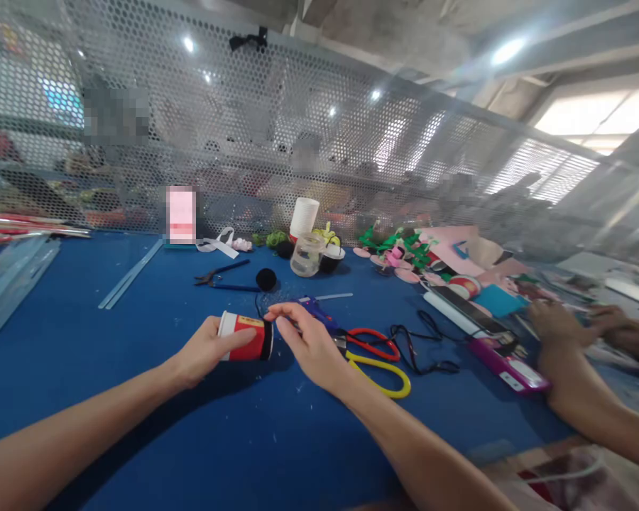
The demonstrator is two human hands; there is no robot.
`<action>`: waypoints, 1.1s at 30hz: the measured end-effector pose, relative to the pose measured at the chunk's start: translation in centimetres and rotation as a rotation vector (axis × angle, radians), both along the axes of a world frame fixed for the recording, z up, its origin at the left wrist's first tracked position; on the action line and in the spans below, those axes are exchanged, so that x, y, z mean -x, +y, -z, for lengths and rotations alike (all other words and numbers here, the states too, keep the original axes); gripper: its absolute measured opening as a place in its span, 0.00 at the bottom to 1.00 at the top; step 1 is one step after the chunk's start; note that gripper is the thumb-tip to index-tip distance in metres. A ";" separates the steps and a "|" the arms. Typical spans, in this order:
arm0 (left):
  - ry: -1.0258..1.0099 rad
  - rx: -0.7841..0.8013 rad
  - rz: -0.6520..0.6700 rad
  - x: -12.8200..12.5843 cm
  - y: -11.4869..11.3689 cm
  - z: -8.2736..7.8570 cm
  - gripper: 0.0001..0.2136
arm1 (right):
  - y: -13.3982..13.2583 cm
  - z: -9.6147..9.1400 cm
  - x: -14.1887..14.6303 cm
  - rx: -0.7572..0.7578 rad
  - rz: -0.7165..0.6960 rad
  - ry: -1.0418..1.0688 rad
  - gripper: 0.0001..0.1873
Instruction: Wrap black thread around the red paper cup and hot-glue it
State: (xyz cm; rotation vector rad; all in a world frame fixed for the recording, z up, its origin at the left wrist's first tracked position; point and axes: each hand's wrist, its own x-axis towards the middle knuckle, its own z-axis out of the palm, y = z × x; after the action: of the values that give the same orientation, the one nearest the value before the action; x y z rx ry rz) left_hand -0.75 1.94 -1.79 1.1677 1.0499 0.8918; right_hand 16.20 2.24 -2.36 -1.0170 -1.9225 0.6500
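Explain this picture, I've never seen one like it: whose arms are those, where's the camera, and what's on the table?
There is no machine here. A person wears one camera on the head, looking forward and down, so the two bare arms coming in from below are that person's own. The left hand holds a red paper cup with a white rim, lying on its side over a blue table. The right hand has its fingertips at the cup's dark end; whether they pinch anything is unclear. Just beyond that hand lie a blue tool that looks like a glue gun and scissors with red and yellow handles. Farther back sit a small black pompom and a clear plastic cup. Another person's hands show at the right edge. A perforated metal screen closes off the back.
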 end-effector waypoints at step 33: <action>0.213 -0.124 -0.046 0.5 0.1 1.5 0.13 | 6.4 1.4 -5.2 0.278 0.414 -0.590 0.10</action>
State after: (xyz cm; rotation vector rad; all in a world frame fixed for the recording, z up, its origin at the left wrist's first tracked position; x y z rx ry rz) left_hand -1.24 2.04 -3.33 1.3696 1.2109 0.8933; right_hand 21.43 8.69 -3.72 -1.8874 -2.0351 0.4053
